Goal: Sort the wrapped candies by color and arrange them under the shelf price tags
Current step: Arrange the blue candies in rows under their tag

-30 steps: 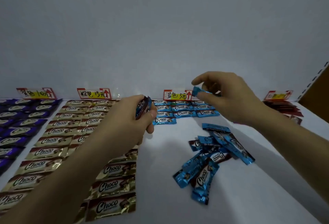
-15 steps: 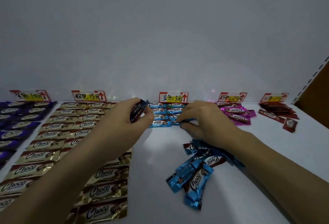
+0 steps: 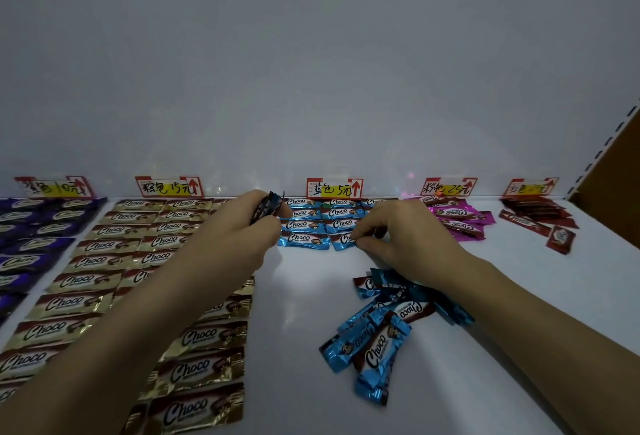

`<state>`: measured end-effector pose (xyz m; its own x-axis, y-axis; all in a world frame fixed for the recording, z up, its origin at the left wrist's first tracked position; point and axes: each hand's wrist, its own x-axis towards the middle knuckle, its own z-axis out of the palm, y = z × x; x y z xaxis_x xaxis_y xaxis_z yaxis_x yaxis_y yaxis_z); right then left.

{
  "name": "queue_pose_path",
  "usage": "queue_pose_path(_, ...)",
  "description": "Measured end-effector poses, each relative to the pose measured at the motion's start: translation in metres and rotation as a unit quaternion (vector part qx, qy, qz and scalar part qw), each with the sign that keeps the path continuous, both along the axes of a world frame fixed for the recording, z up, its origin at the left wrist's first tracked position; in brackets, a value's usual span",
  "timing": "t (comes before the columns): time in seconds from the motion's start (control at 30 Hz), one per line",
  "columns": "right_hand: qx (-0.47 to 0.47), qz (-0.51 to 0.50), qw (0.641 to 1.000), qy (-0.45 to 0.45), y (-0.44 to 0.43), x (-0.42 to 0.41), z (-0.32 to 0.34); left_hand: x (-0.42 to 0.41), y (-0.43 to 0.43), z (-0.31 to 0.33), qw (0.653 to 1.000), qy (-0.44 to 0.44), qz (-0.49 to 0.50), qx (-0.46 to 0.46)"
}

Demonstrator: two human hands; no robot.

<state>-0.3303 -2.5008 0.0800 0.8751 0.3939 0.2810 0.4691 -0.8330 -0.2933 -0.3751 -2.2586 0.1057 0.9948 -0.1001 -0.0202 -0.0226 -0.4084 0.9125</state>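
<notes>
Right grip [image 3: 408, 240]: since a second ago you are bringing it down from mid-air to the shelf [image 3: 298, 313], and it is now pinching the blue candy [image 3: 343, 240] at the front of the rows [image 3: 304, 225].
Left grip [image 3: 239, 237]: it is clenching round a small stack [image 3: 268, 208] of wrappers and hovering at the rows' left edge, beside the gold candies [image 3: 114, 261].
Blue candy: it is lying flat in the second column, under the blue tag [image 3: 334, 188], touching the candy behind; its right end is hiding under your fingers.
Pile [image 3: 374, 334]: loose blue candies are waiting below your right wrist, which is passing just over them.
Rows at risk: if you are sliding your fingers off sideways instead of lifting, the slick foil is likely dragging along and skewing the column.
Pile at risk: a low wrist on the way back is probably sweeping candies across the shelf.
Stack at risk: a loosening left grip is dropping wrappers onto the rows or into the gold.
</notes>
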Motion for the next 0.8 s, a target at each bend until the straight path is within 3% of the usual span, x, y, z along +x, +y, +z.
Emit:
queue_pose_path(0.5, 0.005, -0.020, 1.000, -0.005, 0.006, -0.001, 0.002, -0.005, 0.004, -0.002, 0.997, 0.005, -0.055, 0.058)
queue_pose_path(0.6, 0.169, -0.005, 0.986, 0.013, 0.005, -0.012, 0.014, -0.011, -0.003, 0.003, 0.994, 0.021, -0.105, 0.020)
queue_pose_path(0.67, 0.293, 0.061, 0.948, 0.109, 0.009, -0.027, 0.027, -0.016, -0.006, 0.007, 0.993, 0.032, -0.110, -0.010)
queue_pose_path(0.73, 0.327, 0.106, 0.924, 0.165, 0.016, -0.040, 0.033, -0.019, -0.007, 0.009, 0.994, 0.032, -0.097, -0.023)
queue_pose_path(0.8, 0.338, 0.116, 0.919, 0.165, 0.022, -0.047, 0.033, -0.020, -0.008, 0.011, 0.996, 0.017, -0.081, -0.023)
